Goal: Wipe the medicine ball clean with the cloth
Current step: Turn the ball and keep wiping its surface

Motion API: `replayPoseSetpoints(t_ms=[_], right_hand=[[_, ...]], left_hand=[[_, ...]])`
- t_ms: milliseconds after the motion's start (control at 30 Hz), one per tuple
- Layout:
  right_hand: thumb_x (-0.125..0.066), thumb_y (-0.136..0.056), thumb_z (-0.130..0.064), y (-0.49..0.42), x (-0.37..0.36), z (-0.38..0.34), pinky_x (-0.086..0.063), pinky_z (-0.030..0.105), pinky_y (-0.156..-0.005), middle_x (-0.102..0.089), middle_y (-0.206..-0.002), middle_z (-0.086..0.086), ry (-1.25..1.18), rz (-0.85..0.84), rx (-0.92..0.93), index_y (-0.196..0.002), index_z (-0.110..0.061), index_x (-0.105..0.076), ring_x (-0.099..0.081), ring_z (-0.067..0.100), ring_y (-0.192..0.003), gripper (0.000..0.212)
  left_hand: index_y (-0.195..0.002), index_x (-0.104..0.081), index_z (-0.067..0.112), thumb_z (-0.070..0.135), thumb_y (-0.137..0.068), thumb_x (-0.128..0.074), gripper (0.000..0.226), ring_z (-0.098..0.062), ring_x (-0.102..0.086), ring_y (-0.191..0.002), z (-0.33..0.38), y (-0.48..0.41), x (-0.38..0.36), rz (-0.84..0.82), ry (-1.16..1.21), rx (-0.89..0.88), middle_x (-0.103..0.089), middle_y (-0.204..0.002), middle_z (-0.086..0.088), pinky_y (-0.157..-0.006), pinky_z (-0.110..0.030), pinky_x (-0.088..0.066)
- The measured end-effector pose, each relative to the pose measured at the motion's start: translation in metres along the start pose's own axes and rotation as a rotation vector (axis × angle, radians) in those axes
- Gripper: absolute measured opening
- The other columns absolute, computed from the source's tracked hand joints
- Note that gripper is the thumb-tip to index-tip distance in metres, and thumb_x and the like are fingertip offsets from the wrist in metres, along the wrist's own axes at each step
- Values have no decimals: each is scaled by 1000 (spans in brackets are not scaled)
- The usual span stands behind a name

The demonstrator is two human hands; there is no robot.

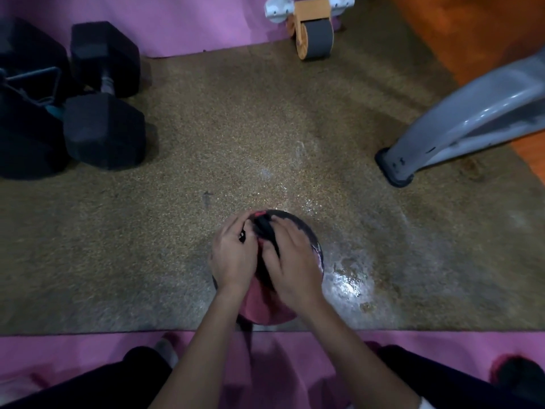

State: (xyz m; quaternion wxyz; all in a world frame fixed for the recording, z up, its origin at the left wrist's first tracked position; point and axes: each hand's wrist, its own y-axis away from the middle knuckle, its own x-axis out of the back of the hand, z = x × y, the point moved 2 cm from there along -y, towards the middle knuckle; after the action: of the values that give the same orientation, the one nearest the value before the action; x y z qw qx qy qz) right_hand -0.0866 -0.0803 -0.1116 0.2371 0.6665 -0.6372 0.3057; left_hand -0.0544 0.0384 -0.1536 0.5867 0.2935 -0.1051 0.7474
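Head view: the medicine ball [312, 242] sits at the lower centre of the frame on the brown speckled carpet [206, 143], just above the edge of the pink mat [88, 346]. It shows dark at the top and right, pink on the side nearest me. Both my arms reach up from the bottom of the frame onto its top.

The dark cloth [263, 229] lies bunched on the crown of the ball, between my two hands. My left grip [233, 255] is on the ball's left side, its fingers curled and pinching a fold of the cloth. My right grip [292, 261] lies across the cloth with its fingers fairly straight, spread and pressing it against the ball. Motion blur softens both hands.

A wet, shiny patch [348, 280] gleams on the carpet just right of the ball. Black dumbbells [103, 93] stand at the upper left, an orange-and-grey ab wheel [314, 35] at the top centre, and a grey machine leg [457, 113] at the right.
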Motion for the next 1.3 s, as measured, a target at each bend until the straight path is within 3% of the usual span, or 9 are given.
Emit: replayPoseSetpoints(t_ms=[133, 200, 400, 567, 800, 1000, 1133, 1200, 1300], right_hand=[[-39, -99, -30, -84, 0, 26, -36, 33, -73, -65, -104, 14, 8, -251, -330, -93, -11, -61, -59, 32, -98, 30], [-37, -98, -32, -91, -4, 33, -36, 35, -74, -64, -105, 13, 3, -263, -410, -97, -9, -61, -59, 32, -99, 33], [-34, -98, -33, -3, -9, 3, -35, 38, -110, -58, -134, 5, 105, -7, 57, -133, -12, -55, -48, 22, -129, 47], [-38, -98, -36, -100, -10, 33, -40, 35, -75, -68, -105, 15, 55, -359, -383, -85, -18, -59, -61, 31, -97, 31], [-33, -95, -34, -16, -5, -6, -38, 36, -106, -62, -128, -1, 18, -63, 9, -127, -17, -60, -53, 17, -121, 45], [-35, -98, -36, -111, -11, 26, -39, 36, -79, -66, -110, 19, 99, -410, -444, -95, -10, -66, -60, 32, -100, 41], [-37, -97, -35, -19, -12, -5, -42, 38, -98, -64, -120, 5, 94, -24, -143, -118, -15, -62, -56, 24, -116, 39], [-37, -96, -33, 10, -7, -14, -34, 35, -110, -58, -134, 1, 54, 76, -50, -131, -15, -57, -48, 18, -130, 45], [-40, -96, -35, -38, -2, 12, -41, 32, -86, -67, -112, 4, 43, -20, -195, -110, -16, -66, -60, 22, -107, 35]], left_hand=[[-133, -63, 29, 58, -86, -28, 65, -16, -46, -137, 8, 5, -1, -6, -34, 19, -55, -144, 7, -113, -48, -36], [-132, -63, 28, 56, -87, -28, 64, -15, -46, -137, 10, 7, -1, -13, -27, 24, -55, -145, 7, -114, -46, -36], [-120, -71, 29, 30, -101, -45, 33, -15, -61, -120, 4, -6, 10, -55, 32, 15, -68, -129, 7, -101, -34, -48], [-122, -70, 33, 28, -99, -45, 34, -7, -52, -131, 19, 1, 4, -51, -18, -39, -62, -136, 12, -110, -32, -42], [-107, -76, 23, 22, -98, -56, 23, -12, -68, -96, 10, -7, 13, -91, 104, -1, -76, -103, 5, -75, -13, -44], [-118, -73, 29, 28, -99, -48, 31, -4, -55, -126, 14, -3, 6, -42, 62, 6, -65, -131, 10, -103, -19, -40], [-99, -74, 32, 40, -93, -49, 27, -19, -71, -94, 4, -7, 3, -59, 84, 34, -76, -97, 5, -82, -38, -56], [-109, -74, 34, 30, -93, -52, 28, -14, -70, -102, 5, -8, 4, -62, 102, 5, -75, -108, 9, -89, -36, -54], [-118, -73, 29, 35, -92, -42, 41, -11, -65, -114, 14, -1, 5, -11, 70, -36, -71, -122, 11, -96, -30, -50]])
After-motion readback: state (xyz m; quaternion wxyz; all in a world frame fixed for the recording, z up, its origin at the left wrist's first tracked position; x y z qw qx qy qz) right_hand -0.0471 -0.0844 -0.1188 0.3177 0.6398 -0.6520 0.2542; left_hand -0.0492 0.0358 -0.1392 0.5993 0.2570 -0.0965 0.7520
